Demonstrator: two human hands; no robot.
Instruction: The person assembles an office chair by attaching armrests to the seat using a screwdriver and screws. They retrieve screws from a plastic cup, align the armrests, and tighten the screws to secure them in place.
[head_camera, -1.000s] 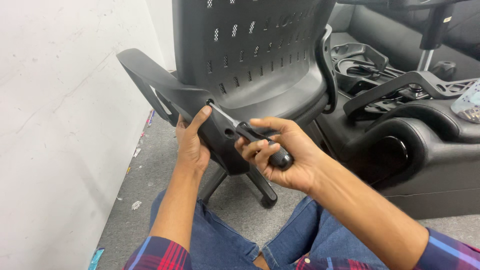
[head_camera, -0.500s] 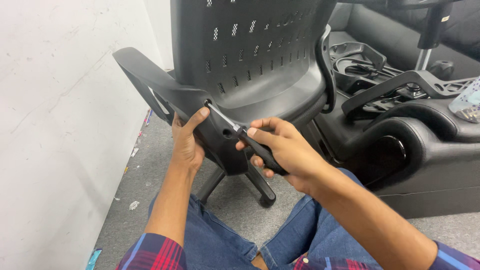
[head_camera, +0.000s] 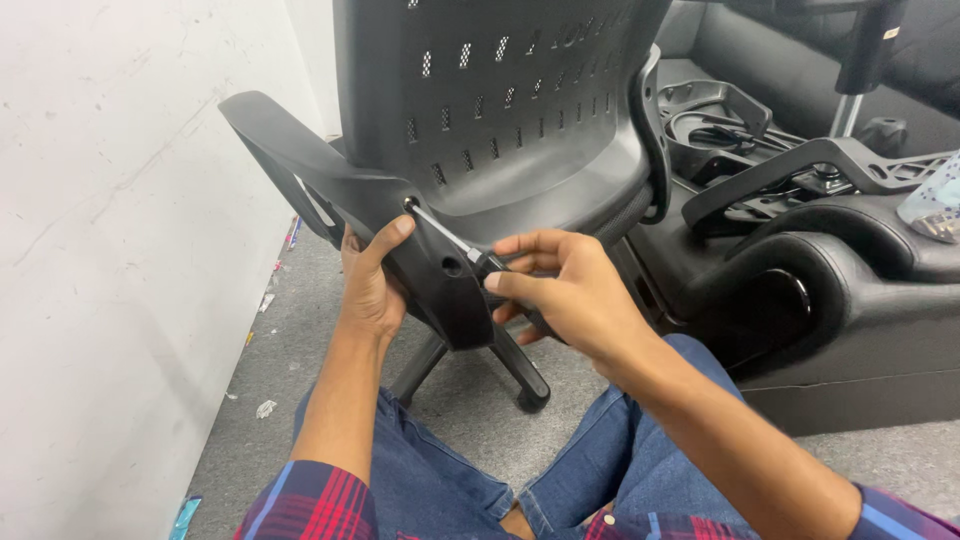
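Observation:
A black office chair (head_camera: 520, 110) with a perforated back stands in front of me. Its left armrest bracket (head_camera: 330, 185) juts out toward the wall. My left hand (head_camera: 372, 280) grips the bracket from below, thumb pressed on its face. My right hand (head_camera: 570, 295) is shut on a screwdriver (head_camera: 455, 245) with a black handle. The metal shaft slants up and left, its tip set in a hole in the bracket. A second hole lies just below the shaft.
A white wall (head_camera: 110, 250) runs close along the left. Black chair parts (head_camera: 800, 170) lie piled on a black seat at the right. Chair base legs with a caster (head_camera: 530, 385) stand on grey carpet, which has scraps by the wall. My knees in blue jeans (head_camera: 480, 480) are below.
My right hand has turned on the screwdriver handle, with fingers regripping and the handle's knurled end now hidden under the palm. The left hand and bracket stay put.

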